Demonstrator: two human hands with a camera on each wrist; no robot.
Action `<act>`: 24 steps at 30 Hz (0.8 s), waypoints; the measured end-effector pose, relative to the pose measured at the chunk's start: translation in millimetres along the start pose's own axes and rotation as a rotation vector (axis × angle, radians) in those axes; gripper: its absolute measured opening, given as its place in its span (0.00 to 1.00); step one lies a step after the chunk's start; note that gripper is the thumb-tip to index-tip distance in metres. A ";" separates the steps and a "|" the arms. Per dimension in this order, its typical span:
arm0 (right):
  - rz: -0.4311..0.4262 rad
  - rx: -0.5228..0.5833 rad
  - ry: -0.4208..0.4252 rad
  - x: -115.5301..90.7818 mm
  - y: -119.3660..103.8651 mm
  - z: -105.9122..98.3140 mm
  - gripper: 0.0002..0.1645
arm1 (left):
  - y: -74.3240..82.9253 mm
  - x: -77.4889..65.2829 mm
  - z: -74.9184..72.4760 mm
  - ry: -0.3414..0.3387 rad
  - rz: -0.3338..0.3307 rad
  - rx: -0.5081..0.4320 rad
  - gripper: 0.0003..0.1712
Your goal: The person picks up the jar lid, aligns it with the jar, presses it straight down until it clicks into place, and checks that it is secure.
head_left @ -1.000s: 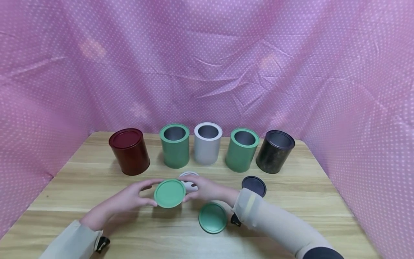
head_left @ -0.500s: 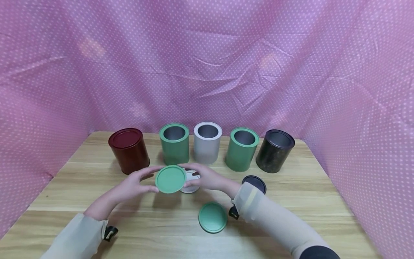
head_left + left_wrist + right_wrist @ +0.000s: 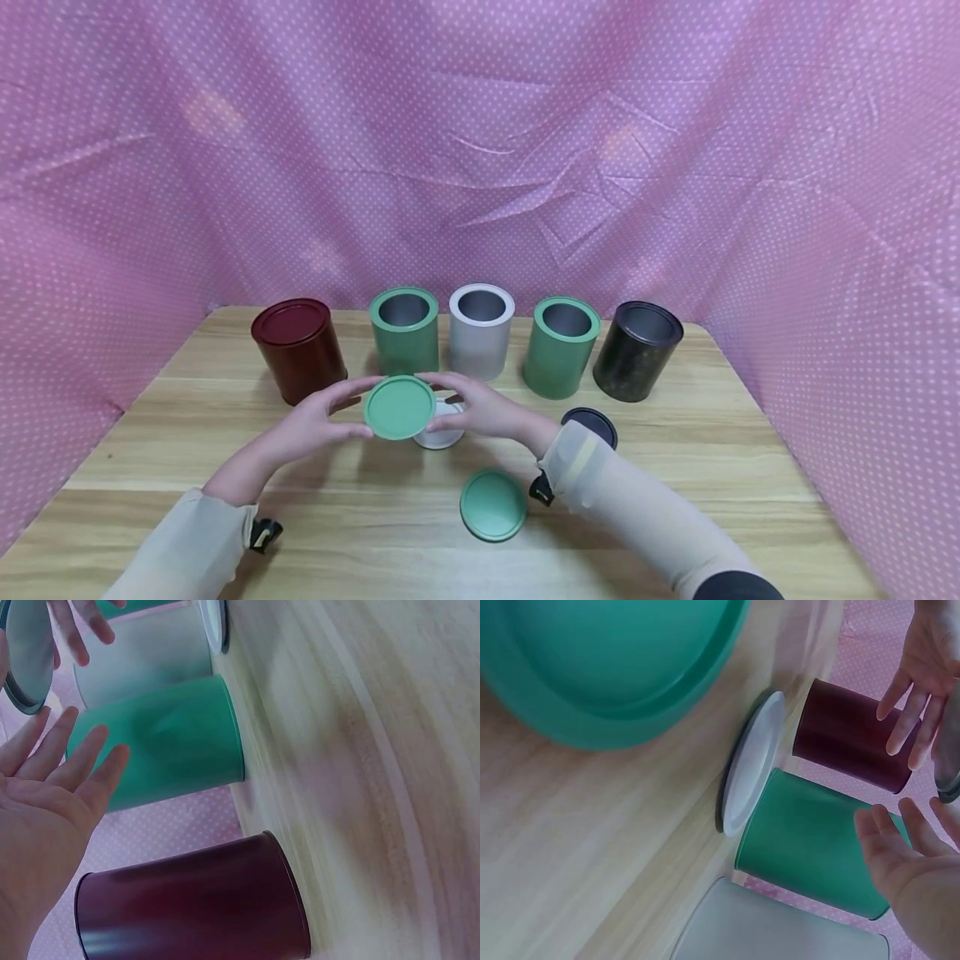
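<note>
Between my two hands a green lid (image 3: 400, 407) is held up above the wooden table, its flat face toward the head camera. My left hand (image 3: 318, 417) has thumb and fingers spread along the lid's left rim. On the opposite rim my right hand (image 3: 480, 404) does the same, with the thumb low and the fingers high. Just behind the lid stands an open green can (image 3: 408, 346), its lower part covered by the hands in the head view. A white lid (image 3: 441, 437) lies flat on the table, partly hidden under the right hand.
A lidded dark red can (image 3: 303, 358) stands at left. An open white can (image 3: 480, 350), another open green can (image 3: 558, 358) and a black can (image 3: 637, 358) continue the row. A second green lid (image 3: 493, 506) and a black lid (image 3: 591, 423) lie nearer. Pink dotted cloth (image 3: 480, 167) encloses the table.
Both hands have carried the green lid away from the table's near side toward the cans and slightly rightward. The cans and the other lids have stayed put.
</note>
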State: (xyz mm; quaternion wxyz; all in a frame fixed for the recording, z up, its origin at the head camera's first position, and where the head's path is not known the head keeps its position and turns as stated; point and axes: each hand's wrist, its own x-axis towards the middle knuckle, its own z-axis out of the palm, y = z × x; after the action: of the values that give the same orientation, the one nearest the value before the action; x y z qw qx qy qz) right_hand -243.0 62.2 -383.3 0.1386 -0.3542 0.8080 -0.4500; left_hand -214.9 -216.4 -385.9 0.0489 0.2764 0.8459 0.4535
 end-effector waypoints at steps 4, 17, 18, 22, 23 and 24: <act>-0.004 0.006 0.022 -0.6 -1.4 -1.6 0.43 | 2.0 0.2 2.1 0.018 -0.015 0.002 0.41; -0.047 0.021 0.087 -0.1 -8.4 -17.2 0.43 | 15.0 12.7 -4.1 0.044 -0.017 -0.028 0.41; -0.054 0.023 0.092 0.3 -8.6 -18.2 0.43 | 16.2 14.1 -5.0 0.046 -0.016 -0.033 0.41; -0.075 0.051 0.109 2.2 -10.2 -22.3 0.42 | 19.6 19.8 -7.5 0.043 0.003 -0.062 0.41; -0.079 0.055 0.115 2.7 -11.1 -23.5 0.42 | 20.1 21.4 -8.1 0.040 0.006 -0.064 0.40; -0.084 0.060 0.119 3.1 -11.9 -24.8 0.41 | 20.7 23.1 -8.7 0.037 0.010 -0.069 0.40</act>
State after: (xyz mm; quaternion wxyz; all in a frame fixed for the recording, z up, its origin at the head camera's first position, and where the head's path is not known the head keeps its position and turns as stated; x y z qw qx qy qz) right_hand -253.3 71.5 -359.4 0.0817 -0.3559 0.7856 -0.4995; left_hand -228.5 -202.0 -360.4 0.0404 0.2705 0.8290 0.4878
